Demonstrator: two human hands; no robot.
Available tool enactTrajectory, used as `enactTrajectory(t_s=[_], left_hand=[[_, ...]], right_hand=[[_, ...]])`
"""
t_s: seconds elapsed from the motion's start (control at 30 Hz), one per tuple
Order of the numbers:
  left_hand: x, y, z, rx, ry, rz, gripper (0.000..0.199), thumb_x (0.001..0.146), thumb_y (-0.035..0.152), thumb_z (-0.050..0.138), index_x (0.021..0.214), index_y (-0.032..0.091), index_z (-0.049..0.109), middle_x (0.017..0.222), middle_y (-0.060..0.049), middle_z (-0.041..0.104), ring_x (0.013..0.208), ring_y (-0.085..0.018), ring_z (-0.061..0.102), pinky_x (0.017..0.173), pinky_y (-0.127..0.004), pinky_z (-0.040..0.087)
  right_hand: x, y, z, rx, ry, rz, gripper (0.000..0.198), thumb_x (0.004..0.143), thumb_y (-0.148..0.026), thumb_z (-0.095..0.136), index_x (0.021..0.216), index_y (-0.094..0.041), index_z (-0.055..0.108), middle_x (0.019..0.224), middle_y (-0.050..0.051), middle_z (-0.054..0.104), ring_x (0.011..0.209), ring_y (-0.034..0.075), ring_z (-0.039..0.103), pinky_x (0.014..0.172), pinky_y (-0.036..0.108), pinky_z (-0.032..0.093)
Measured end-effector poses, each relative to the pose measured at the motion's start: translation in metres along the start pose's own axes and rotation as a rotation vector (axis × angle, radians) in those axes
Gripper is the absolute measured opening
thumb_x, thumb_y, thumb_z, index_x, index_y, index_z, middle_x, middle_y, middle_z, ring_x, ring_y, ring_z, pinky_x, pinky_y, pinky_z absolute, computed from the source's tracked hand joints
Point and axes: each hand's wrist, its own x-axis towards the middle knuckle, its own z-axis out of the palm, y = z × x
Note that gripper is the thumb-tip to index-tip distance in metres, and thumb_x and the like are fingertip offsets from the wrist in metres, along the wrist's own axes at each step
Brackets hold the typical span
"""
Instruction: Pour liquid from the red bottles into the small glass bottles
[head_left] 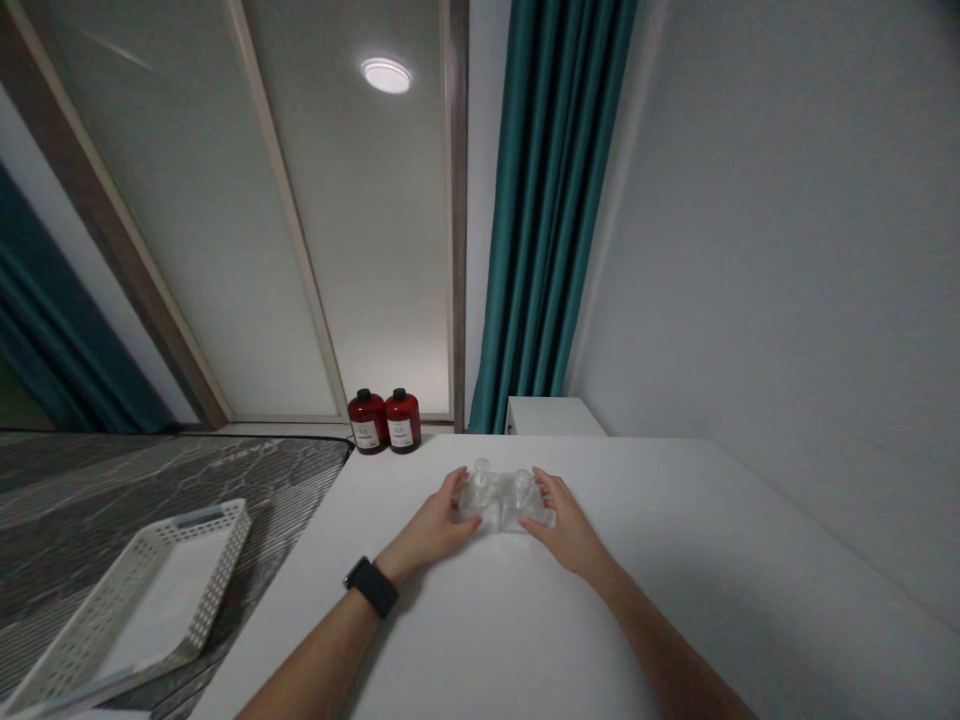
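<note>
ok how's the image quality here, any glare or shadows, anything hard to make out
Head view: dim overall, with a bright round light glaring on the panel; also in head view, soft shadow beside the left forearm, pale clear items blending into the white table, bottle labels too small to read.

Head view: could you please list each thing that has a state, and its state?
Clear material: sealed or open, cannot tell
Left hand: curled, touching its left side
Right hand: curled, touching its right side
Watch: strapped on
Red bottles: upright, capped
Basket: upright
Curtains: hanging in folds
Light: on
</note>
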Motion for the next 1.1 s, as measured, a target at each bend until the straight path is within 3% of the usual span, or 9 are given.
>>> enactTrajectory(t_s=[0.33,0.6,0.73,0.87,1.1], left_hand=[[0.0,0.01,-0.008,0.043,0.035,-0.008,0.075,0.076,0.026,0.071,0.142,0.014,0.038,0.14,-0.021,0.058,0.13,-0.033,0.057,0.109,-0.049,0.047],[-0.01,0.002,-0.038,0.069,0.086,-0.002,0.076,0.077,0.027,0.07,0.144,0.014,0.036,0.141,-0.02,0.056,0.13,-0.033,0.056,0.113,-0.051,0.042],[-0.023,-0.012,-0.061,0.058,0.168,0.016,0.076,0.078,0.029,0.07,0.146,0.018,0.038,0.144,-0.017,0.052,0.134,-0.033,0.051,0.111,-0.051,0.043],[-0.034,-0.026,-0.086,0.118,0.246,-0.061,0.08,0.078,0.034,0.069,0.149,0.018,0.036,0.127,-0.014,0.053,0.117,-0.03,0.059,0.103,-0.049,0.049],[-0.042,-0.063,-0.118,0.05,0.443,-0.167,0.064,0.072,0.032,0.074,0.132,0.022,0.055,0.12,-0.008,0.056,0.116,-0.028,0.059,0.101,-0.043,0.049]], right_hand=[[0.002,-0.007,0.011,0.021,0.014,-0.018,0.066,0.076,-0.026,0.072,0.138,-0.025,0.05,0.129,0.011,0.056,0.109,0.027,0.06,0.096,0.046,0.055],[0.014,-0.035,0.035,0.039,-0.004,-0.059,0.059,0.075,-0.022,0.071,0.13,-0.024,0.051,0.126,0.009,0.056,0.106,0.026,0.061,0.095,0.045,0.054],[0.027,-0.054,0.057,0.043,-0.042,-0.082,0.054,0.072,-0.018,0.072,0.123,-0.023,0.053,0.121,0.009,0.057,0.101,0.025,0.061,0.093,0.044,0.054],[0.043,-0.068,0.088,0.068,-0.074,-0.112,0.052,0.072,-0.016,0.072,0.121,-0.023,0.054,0.118,0.008,0.057,0.102,0.025,0.06,0.091,0.043,0.054],[0.07,-0.078,0.141,0.081,-0.126,-0.138,0.051,0.073,-0.017,0.075,0.12,-0.022,0.056,0.119,0.008,0.058,0.101,0.023,0.061,0.088,0.04,0.055]])
